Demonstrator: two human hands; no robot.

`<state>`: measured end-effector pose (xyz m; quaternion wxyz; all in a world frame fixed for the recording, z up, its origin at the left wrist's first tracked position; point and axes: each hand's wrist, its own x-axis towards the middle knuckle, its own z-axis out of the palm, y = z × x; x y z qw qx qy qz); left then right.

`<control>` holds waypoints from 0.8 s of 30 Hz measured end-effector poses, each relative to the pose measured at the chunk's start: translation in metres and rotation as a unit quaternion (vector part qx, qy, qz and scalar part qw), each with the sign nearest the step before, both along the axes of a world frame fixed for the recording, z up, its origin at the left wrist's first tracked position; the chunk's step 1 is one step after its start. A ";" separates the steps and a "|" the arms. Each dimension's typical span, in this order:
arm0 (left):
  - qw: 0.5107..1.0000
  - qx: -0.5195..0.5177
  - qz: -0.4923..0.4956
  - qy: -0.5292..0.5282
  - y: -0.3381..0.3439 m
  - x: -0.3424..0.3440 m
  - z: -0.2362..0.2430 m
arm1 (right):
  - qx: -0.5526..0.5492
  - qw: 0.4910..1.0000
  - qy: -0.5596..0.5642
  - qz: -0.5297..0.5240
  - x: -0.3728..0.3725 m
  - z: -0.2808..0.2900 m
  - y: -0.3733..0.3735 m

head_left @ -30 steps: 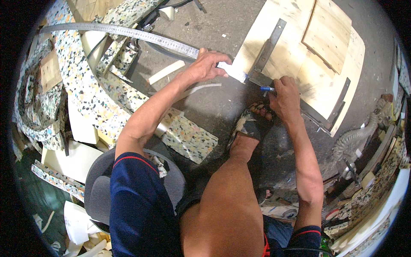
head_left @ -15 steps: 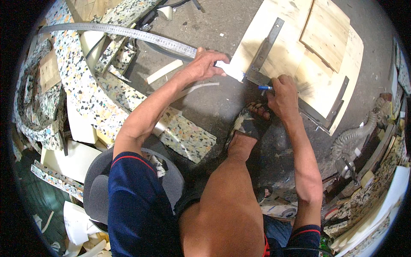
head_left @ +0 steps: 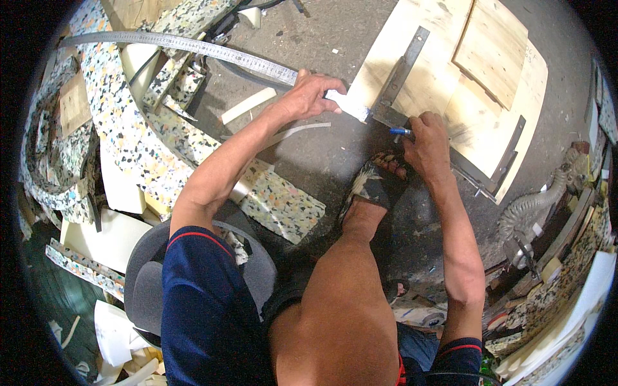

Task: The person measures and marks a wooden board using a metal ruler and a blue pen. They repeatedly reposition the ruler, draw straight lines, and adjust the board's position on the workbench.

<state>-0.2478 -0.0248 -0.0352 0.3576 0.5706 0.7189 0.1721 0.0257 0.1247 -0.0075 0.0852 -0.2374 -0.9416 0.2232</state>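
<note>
My left hand (head_left: 313,95) grips a long steel ruler (head_left: 225,56) near its right end. That ruler stretches away to the far left, and its brightly lit tip (head_left: 351,105) meets the near left corner of a plywood panel (head_left: 444,96). Fingers closed, my right hand (head_left: 426,145) holds a blue pen (head_left: 400,131) beside the panel's near edge, just right of the ruler tip. A dark metal bar frame (head_left: 402,71) lies on the panel, partly behind my right hand. The pen's point is too small to make out.
Speckled foam strips (head_left: 283,202) and offcuts crowd the left side. A grey chair (head_left: 145,276) stands by my left arm. My sandalled foot (head_left: 380,183) rests on the floor between my hands. At the right lie a ribbed hose (head_left: 534,206) and more foam sheets (head_left: 592,296).
</note>
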 end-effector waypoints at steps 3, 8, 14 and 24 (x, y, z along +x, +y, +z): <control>1.000 -0.012 0.004 -0.006 0.002 0.001 0.004 | 0.002 1.000 0.008 0.000 0.000 -0.001 0.000; 1.000 -0.020 0.008 -0.005 0.001 0.002 0.007 | -0.007 1.000 0.002 -0.001 0.000 -0.001 0.000; 1.000 -0.004 0.005 -0.002 0.001 0.001 0.003 | -0.005 1.000 0.002 -0.002 0.001 -0.003 0.000; 0.998 0.070 0.003 0.001 -0.003 0.001 -0.010 | -0.001 1.000 -0.003 0.002 0.003 -0.005 0.001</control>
